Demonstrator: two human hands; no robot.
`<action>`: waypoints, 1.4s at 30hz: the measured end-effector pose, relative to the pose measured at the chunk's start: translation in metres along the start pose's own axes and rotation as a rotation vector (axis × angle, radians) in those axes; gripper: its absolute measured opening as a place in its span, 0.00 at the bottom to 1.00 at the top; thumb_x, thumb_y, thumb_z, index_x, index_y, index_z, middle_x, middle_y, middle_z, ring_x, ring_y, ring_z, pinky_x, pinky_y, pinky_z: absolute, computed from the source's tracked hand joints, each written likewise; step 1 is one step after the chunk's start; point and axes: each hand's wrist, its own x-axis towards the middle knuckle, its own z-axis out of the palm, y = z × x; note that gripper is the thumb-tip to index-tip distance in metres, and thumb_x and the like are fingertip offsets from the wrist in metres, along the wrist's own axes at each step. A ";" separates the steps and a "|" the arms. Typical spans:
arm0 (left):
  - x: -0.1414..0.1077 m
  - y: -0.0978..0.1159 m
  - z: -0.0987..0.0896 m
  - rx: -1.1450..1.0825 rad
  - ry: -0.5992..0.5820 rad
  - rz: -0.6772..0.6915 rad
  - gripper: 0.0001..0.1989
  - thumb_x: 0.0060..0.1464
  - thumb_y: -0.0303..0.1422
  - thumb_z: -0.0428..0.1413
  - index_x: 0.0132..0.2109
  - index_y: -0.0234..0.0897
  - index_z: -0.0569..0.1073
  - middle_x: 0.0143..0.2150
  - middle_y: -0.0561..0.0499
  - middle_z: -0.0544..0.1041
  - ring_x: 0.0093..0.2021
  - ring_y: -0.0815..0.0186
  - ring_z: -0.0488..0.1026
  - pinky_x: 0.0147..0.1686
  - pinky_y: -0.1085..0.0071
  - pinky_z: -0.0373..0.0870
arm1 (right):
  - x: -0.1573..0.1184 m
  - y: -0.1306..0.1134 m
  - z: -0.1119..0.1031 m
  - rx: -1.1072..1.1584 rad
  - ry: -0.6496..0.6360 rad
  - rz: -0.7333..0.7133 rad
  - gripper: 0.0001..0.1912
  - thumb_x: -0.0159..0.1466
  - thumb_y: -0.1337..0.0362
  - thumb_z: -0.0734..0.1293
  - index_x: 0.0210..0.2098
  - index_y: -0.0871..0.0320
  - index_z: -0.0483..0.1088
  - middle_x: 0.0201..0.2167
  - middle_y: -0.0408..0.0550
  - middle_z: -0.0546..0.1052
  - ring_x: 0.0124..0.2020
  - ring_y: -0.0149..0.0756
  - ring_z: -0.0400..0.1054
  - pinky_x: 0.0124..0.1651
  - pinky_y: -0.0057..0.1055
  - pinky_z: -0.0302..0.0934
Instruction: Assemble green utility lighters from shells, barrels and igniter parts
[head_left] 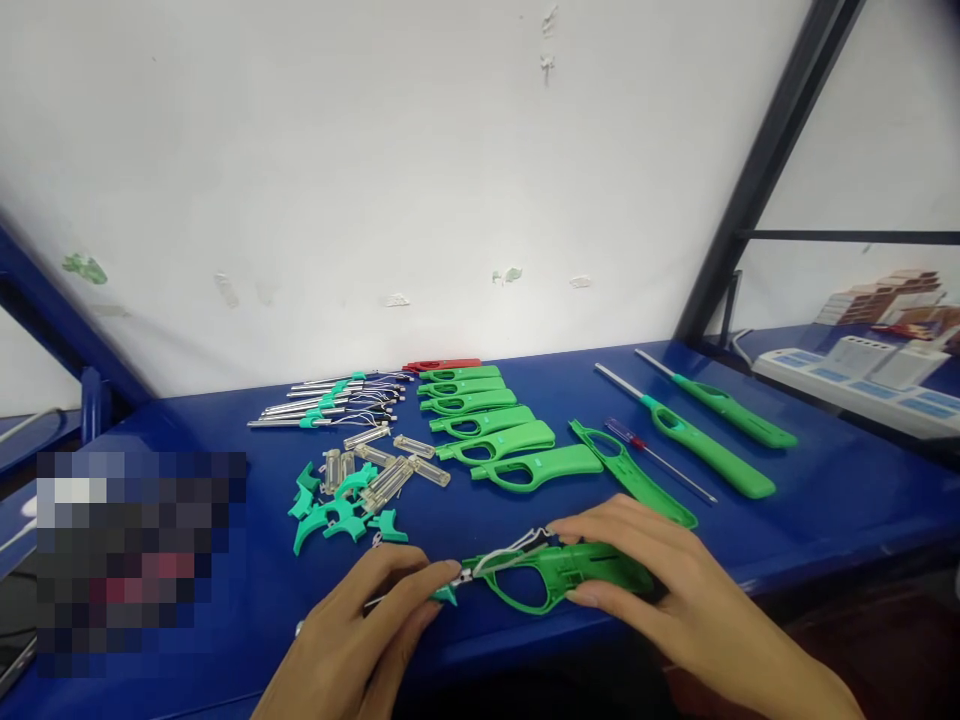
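Note:
Near the table's front edge, my left hand (pixel 375 620) pinches the end of a lighter nozzle assembly, with a teal collar (pixel 445 596) showing under the fingertips. Its metal tube is mostly hidden by that hand. White wires (pixel 501 553) run from it to a small black igniter (pixel 537 540), beside my right index finger. My right hand (pixel 667 585) grips an open green lighter handle half (pixel 562 575), thumb on its lower edge and fingers over the top. The handle's inner ribs face up, and the nozzle end meets its narrow left tip.
Behind lie several green handle shells (pixel 540 468), a red one (pixel 450 365), nozzle assemblies (pixel 311 408), clear fuel tanks (pixel 388 485) and teal triggers (pixel 346 522). Rightward are another half shell (pixel 637 480), a screwdriver (pixel 660 460) and two whole lighters (pixel 709 450). A pixelated area (pixel 135 560) is at left.

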 end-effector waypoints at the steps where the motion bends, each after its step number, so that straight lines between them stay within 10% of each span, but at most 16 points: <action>1: 0.001 0.002 -0.002 -0.023 -0.005 0.000 0.17 0.77 0.34 0.49 0.66 0.54 0.72 0.52 0.52 0.79 0.47 0.69 0.82 0.46 0.81 0.79 | 0.000 0.000 0.000 0.001 0.003 -0.001 0.19 0.74 0.54 0.71 0.63 0.40 0.72 0.54 0.42 0.82 0.54 0.40 0.77 0.58 0.37 0.72; 42: 0.010 -0.006 0.004 0.057 -0.124 0.052 0.24 0.74 0.27 0.48 0.69 0.56 0.72 0.55 0.47 0.77 0.49 0.65 0.80 0.45 0.75 0.79 | 0.004 0.002 -0.001 0.013 0.018 -0.119 0.08 0.73 0.58 0.72 0.49 0.48 0.82 0.49 0.45 0.84 0.48 0.38 0.77 0.50 0.34 0.73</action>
